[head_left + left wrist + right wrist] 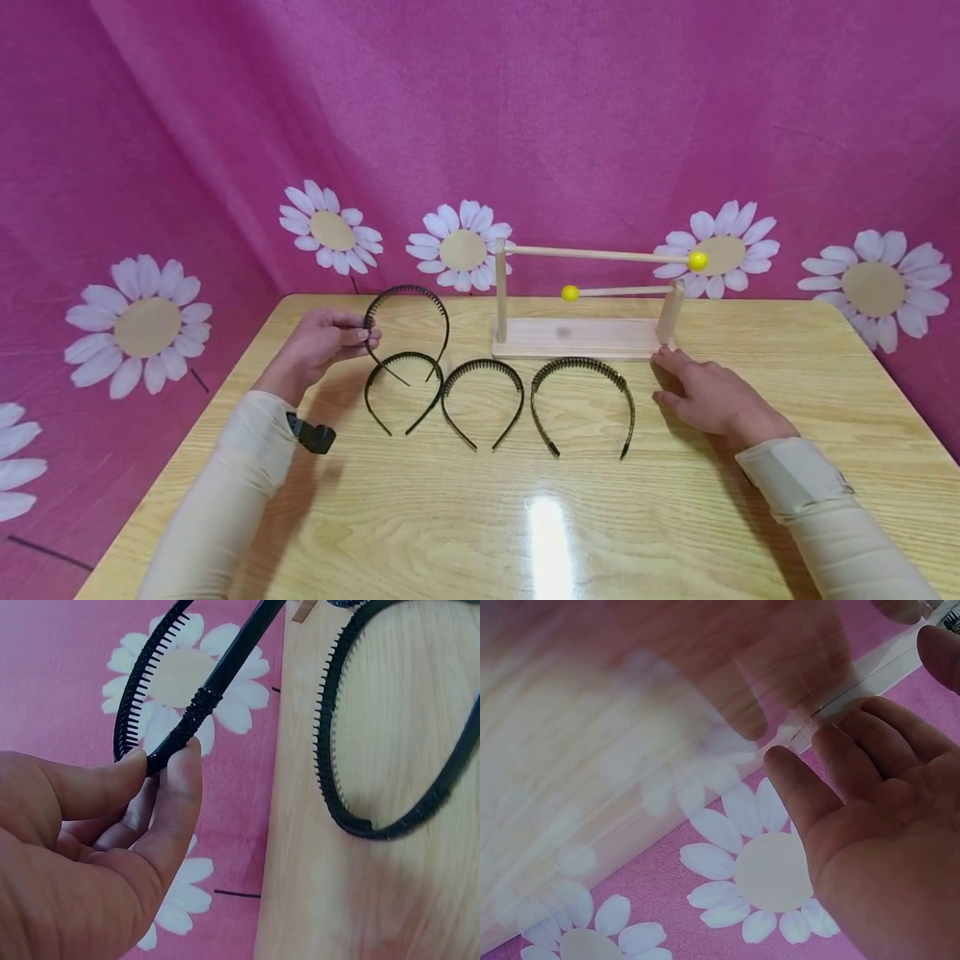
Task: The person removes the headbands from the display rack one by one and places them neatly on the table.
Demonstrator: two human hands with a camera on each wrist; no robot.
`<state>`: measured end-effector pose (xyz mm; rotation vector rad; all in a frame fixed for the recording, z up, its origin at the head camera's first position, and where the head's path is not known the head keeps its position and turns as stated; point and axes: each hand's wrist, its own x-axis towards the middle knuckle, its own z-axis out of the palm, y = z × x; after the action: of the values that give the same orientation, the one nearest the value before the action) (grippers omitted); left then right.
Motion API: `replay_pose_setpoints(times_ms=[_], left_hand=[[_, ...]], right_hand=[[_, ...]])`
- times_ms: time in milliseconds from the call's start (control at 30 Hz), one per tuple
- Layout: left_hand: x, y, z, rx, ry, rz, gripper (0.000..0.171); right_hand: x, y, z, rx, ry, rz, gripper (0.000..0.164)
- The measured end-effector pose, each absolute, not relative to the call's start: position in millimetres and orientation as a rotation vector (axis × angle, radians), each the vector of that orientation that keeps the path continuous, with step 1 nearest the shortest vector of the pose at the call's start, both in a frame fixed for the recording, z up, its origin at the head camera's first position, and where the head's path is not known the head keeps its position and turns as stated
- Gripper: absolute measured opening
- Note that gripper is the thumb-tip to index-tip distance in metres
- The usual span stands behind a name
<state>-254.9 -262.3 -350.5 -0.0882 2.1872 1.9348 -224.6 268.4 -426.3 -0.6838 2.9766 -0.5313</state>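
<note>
My left hand pinches a black toothed headband between thumb and fingers, holding it upright over the table's left side. In the left wrist view, the thumb and fingertips press on a beaded stretch of the headband. Three more dark toothed headbands lie in a row: a left one just below the held one, a middle one, and a wider right one. My right hand rests by the right end of a wooden stand, its fingers extended and touching or nearly touching the base.
The stand has two posts of unequal height. A long rod with a yellow ball points right from the tall post; a shorter rod with another yellow ball points left. A pink flowered cloth hangs behind the wooden table.
</note>
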Motion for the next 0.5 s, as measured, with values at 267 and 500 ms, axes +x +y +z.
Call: replay_pose_setpoints(times_ms=[267, 500], left_hand=[[-256.2, -276.9, -360.5, -0.158, 2.189, 1.957, 0.036], [-256.1, -289.8, -361.8, -0.229, 2.211, 1.921, 0.038]], right_hand=[[-224.8, 268.5, -427.4, -0.675, 2.973, -0.534, 0.06], [-224.6, 269.4, -427.6, -0.659, 2.973, -0.543, 0.06]])
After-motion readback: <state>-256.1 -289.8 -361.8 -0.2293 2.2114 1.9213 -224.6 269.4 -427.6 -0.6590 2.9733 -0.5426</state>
